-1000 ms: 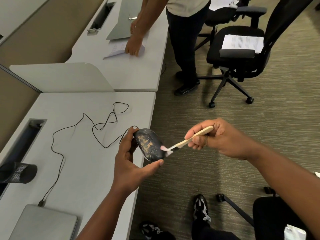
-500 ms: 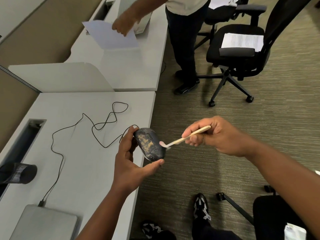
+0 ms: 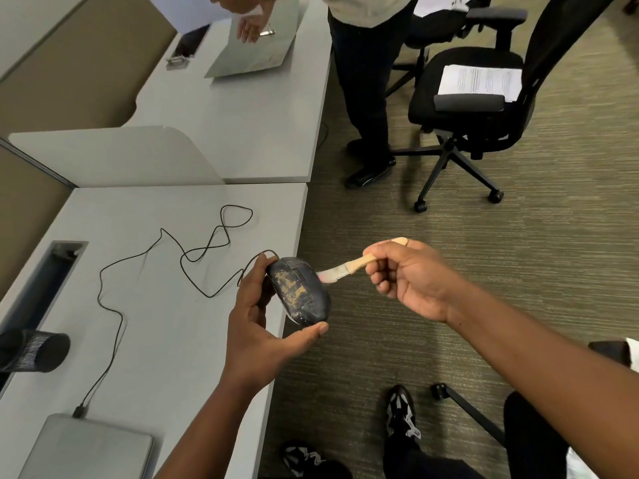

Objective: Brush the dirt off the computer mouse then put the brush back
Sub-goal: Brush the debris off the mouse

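My left hand (image 3: 257, 319) grips a black computer mouse (image 3: 299, 292) just past the desk's right edge, fingers behind it and thumb under its lower end. Tan dirt streaks cover the mouse's top. My right hand (image 3: 411, 274) pinches the wooden handle of a small brush (image 3: 349, 267). The pale bristles touch the upper right side of the mouse. The mouse's black cable (image 3: 204, 257) loops across the desk to a plug at a grey laptop (image 3: 90, 447).
The grey desk (image 3: 145, 340) has a cable slot (image 3: 45, 281) and a black mesh cup (image 3: 33, 350) at the left. Another person (image 3: 366, 81) stands at the far desk (image 3: 242, 115). An office chair (image 3: 484, 98) with papers stands on the carpet. My feet are below.
The brush has swept upward along the mouse's right side, from its lower end to its upper part. The other person moved a sheet of paper at the far desk.
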Demonstrator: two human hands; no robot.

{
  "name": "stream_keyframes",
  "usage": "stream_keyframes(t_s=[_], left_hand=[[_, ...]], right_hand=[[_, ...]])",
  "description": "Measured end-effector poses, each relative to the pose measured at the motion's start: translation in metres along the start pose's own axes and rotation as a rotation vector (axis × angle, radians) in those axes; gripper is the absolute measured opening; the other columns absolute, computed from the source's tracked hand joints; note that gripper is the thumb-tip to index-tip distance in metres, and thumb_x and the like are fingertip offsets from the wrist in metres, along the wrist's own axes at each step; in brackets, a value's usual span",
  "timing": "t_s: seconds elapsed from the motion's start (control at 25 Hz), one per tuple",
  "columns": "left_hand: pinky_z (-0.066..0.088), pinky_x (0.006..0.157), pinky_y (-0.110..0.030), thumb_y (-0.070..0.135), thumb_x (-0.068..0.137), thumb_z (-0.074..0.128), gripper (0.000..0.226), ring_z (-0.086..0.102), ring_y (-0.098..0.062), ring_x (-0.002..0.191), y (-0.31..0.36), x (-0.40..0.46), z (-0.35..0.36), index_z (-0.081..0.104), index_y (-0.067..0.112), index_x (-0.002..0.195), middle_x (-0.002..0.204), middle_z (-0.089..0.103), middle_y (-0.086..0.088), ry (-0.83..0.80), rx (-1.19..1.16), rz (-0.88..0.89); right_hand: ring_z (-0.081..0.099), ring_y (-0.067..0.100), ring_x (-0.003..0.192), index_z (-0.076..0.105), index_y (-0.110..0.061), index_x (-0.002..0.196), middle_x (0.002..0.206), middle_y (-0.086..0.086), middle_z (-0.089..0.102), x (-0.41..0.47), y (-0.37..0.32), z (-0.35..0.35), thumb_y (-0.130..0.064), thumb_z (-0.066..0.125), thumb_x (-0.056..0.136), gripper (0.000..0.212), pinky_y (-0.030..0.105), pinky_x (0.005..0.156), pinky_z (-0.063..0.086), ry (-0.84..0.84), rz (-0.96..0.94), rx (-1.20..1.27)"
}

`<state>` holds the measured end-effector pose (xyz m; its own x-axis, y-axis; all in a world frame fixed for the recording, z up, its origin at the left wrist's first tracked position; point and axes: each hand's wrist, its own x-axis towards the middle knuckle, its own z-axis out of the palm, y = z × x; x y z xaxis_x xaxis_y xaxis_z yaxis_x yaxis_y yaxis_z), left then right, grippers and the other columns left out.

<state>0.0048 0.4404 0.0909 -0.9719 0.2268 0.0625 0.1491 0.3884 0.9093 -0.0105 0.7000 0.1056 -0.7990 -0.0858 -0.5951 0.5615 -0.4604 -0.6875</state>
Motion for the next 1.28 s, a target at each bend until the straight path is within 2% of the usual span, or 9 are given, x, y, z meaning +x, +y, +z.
stream_keyframes(t_s=[0.08,0.2,0.36,0.44,0.56,0.68,0.92,1.16,1.28], left_hand=[[0.043,0.113,-0.023,0.041,0.057,0.096,0.117,0.048,-0.014,0.143,-0.001,0.001,0.0,0.037,0.022,0.156,0.154,0.049,0.005,0.005,0.002,-0.006],[0.043,0.113,-0.024,0.045,0.056,0.095,0.118,0.048,-0.014,0.143,-0.002,0.001,0.0,0.038,0.023,0.156,0.154,0.049,0.007,0.014,0.001,-0.017],[0.043,0.115,-0.03,0.046,0.055,0.095,0.117,0.05,-0.012,0.141,-0.004,0.002,-0.002,0.04,0.023,0.155,0.153,0.051,0.006,0.033,-0.003,-0.035],[0.044,0.114,-0.029,0.048,0.054,0.095,0.117,0.051,-0.01,0.14,-0.005,0.003,-0.003,0.04,0.025,0.155,0.152,0.052,0.009,0.042,-0.005,-0.055],[0.046,0.114,-0.033,0.052,0.054,0.094,0.118,0.052,-0.009,0.139,-0.005,0.003,-0.003,0.04,0.024,0.155,0.151,0.053,0.009,0.032,0.025,-0.06],[0.046,0.115,-0.038,0.05,0.054,0.096,0.115,0.054,-0.012,0.137,-0.007,0.004,-0.003,0.043,0.023,0.153,0.147,0.056,0.008,0.037,0.029,-0.064],[0.048,0.111,-0.03,0.06,0.049,0.094,0.119,0.055,-0.008,0.135,-0.005,-0.001,-0.005,0.044,0.029,0.152,0.147,0.056,0.01,0.03,0.054,-0.074],[0.049,0.108,-0.025,0.076,0.048,0.088,0.117,0.056,-0.006,0.134,-0.004,-0.001,-0.005,0.043,0.037,0.149,0.146,0.055,0.015,0.02,0.105,-0.067],[0.048,0.105,-0.019,0.081,0.048,0.084,0.116,0.055,-0.003,0.132,-0.002,-0.002,-0.003,0.038,0.043,0.148,0.146,0.053,0.018,0.016,0.146,-0.063]], right_hand=[[0.06,0.014,0.061,0.07,0.0,0.109,0.074,0.01,0.067,0.001,0.002,-0.004,-0.008,0.061,0.099,0.015,0.022,0.052,0.048,0.029,-0.037,0.038],[0.061,0.015,0.062,0.072,-0.005,0.101,0.073,0.01,0.067,-0.002,0.001,-0.006,-0.009,0.059,0.1,0.014,0.023,0.054,0.049,-0.07,-0.091,0.12],[0.059,0.018,0.063,0.072,-0.007,0.094,0.07,0.012,0.067,-0.006,-0.002,-0.014,-0.003,0.056,0.1,0.017,0.024,0.055,0.048,-0.115,-0.143,-0.101],[0.059,0.019,0.065,0.074,-0.009,0.093,0.071,0.012,0.068,-0.009,-0.004,-0.019,-0.005,0.061,0.096,0.014,0.024,0.056,0.049,-0.134,-0.18,-0.113],[0.063,0.018,0.068,0.076,-0.012,0.097,0.078,0.012,0.07,-0.016,-0.001,-0.017,-0.013,0.066,0.089,0.013,0.025,0.06,0.051,-0.321,-0.202,-0.107],[0.065,0.018,0.074,0.076,-0.014,0.102,0.083,0.012,0.072,-0.019,0.0,-0.011,-0.018,0.067,0.09,0.015,0.026,0.064,0.053,-0.444,-0.285,-0.298],[0.059,0.023,0.079,0.076,-0.015,0.102,0.086,0.01,0.07,-0.026,-0.021,-0.023,-0.023,0.069,0.09,0.015,0.027,0.07,0.053,-0.427,-0.37,-0.604],[0.057,0.027,0.073,0.076,-0.01,0.103,0.08,0.008,0.07,-0.037,-0.019,0.0,-0.019,0.072,0.088,0.018,0.028,0.062,0.049,-0.404,-0.493,-0.452],[0.063,0.014,0.072,0.072,-0.006,0.106,0.078,0.004,0.07,-0.037,-0.007,0.021,-0.022,0.068,0.092,0.022,0.02,0.063,0.05,-0.375,-0.562,-0.441]])
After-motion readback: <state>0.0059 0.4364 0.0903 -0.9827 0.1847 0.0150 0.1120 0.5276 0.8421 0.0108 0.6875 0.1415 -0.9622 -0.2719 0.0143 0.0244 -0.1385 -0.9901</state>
